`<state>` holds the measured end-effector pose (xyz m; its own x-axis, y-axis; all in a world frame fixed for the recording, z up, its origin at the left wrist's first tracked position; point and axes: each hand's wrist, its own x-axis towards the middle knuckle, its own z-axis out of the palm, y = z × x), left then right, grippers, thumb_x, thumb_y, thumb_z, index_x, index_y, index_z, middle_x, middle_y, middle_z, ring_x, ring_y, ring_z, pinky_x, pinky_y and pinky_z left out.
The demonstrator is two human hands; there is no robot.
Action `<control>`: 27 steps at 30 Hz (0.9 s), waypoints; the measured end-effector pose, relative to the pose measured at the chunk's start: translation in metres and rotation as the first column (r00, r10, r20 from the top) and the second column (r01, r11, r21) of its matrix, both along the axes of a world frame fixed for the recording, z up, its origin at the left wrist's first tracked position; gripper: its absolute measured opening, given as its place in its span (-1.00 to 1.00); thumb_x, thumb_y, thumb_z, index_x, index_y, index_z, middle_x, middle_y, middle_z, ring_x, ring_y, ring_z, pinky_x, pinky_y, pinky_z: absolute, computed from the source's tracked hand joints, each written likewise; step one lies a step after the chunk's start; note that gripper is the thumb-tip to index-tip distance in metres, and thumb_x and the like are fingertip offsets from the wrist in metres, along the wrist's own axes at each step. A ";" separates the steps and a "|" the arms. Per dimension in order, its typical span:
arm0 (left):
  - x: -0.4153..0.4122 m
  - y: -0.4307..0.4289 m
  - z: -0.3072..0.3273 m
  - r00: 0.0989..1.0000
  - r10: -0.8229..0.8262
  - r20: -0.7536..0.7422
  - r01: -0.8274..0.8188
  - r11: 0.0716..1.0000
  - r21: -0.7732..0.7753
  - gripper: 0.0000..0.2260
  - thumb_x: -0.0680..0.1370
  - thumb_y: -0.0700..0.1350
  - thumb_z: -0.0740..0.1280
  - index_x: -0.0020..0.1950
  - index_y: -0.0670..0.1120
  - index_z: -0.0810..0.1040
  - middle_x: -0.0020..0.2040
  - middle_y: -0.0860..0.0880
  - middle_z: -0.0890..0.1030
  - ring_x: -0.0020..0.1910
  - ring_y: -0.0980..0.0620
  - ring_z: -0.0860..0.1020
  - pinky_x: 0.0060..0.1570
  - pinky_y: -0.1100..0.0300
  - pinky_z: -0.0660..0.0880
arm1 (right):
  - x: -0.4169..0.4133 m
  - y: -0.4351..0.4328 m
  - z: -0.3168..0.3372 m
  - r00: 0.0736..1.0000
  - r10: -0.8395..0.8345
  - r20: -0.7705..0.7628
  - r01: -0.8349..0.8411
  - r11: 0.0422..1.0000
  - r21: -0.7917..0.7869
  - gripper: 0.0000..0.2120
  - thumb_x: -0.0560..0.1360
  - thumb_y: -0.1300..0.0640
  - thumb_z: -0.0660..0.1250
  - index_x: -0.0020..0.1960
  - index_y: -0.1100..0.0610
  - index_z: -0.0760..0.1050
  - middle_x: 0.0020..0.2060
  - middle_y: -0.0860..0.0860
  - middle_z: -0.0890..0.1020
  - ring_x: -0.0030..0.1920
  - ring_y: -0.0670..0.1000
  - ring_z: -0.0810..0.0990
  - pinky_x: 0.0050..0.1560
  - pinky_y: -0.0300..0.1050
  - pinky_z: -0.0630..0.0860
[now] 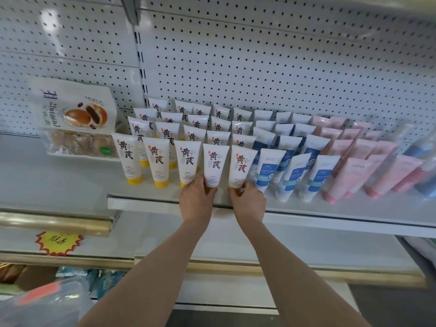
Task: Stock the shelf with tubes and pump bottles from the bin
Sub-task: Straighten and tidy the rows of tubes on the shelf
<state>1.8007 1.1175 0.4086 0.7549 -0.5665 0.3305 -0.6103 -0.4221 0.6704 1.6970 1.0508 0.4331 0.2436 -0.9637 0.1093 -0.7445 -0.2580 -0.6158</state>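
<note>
White tubes [157, 159] with yellow caps stand in neat rows on the left part of the shelf [330, 210]. Their caps are down and their tops lean back toward the wall with little holes [259, 67]. We hold two of them in the front row, right by the front edge of the shelf. Our left hand [197, 198] curls its fingers and thumb round the bottom of the fourth tube [215, 165] from the left and hides most of its cap. Our right hand [247, 200] grips the bottom of the fifth tube [241, 167] the same way, thumb on one side and fingers on the other. These two tubes stand side by side, very close together. Just to the right of them stand blue and white tubes [269, 169] in rows, and next to those come pink tubes [349, 178]. Farther right are some darker things, too blurry for us to tell what they are. Just left of the tubes stands a bag of buns [77, 119]. Lower down, an orange and yellow star sign [59, 243] sits under a gold rail [54, 223].
</note>
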 end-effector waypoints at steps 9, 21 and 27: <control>-0.001 0.002 0.004 1.000 0.002 0.002 -0.002 0.999 0.034 -0.74 0.47 0.02 0.44 -0.12 -0.02 0.37 -0.15 0.00 0.60 -0.15 -0.03 0.55 -0.21 0.16 0.42 | 0.000 0.001 0.002 1.000 0.006 0.021 -0.007 0.999 0.046 -0.73 0.51 -0.06 0.33 0.08 0.10 0.44 0.04 0.07 0.64 0.03 0.12 0.60 -0.03 -0.07 0.49; -0.001 0.004 0.009 1.000 -0.024 -0.014 0.025 0.999 0.045 -0.76 0.47 0.03 0.44 -0.10 -0.02 0.40 -0.14 0.02 0.60 -0.14 0.00 0.56 -0.16 0.13 0.49 | 0.001 0.002 0.008 1.000 0.008 -0.015 -0.007 0.997 0.072 -0.70 0.53 -0.06 0.32 0.13 0.11 0.42 0.08 0.08 0.60 0.09 0.12 0.58 0.04 -0.04 0.51; -0.002 0.014 0.013 0.997 -0.068 -0.024 0.069 0.997 0.042 -0.78 0.51 0.01 0.40 0.02 -0.06 0.45 -0.13 0.01 0.62 -0.15 -0.03 0.58 -0.18 0.12 0.48 | -0.005 0.008 0.010 0.999 0.033 0.005 -0.033 0.998 0.055 -0.68 0.52 -0.04 0.35 0.16 0.12 0.40 0.08 0.10 0.61 0.09 0.15 0.59 0.05 -0.02 0.52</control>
<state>1.7990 1.1318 0.4217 0.7211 -0.6300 0.2883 -0.6234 -0.4084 0.6668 1.6919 1.0590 0.4434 0.2754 -0.9596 0.0577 -0.7337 -0.2486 -0.6324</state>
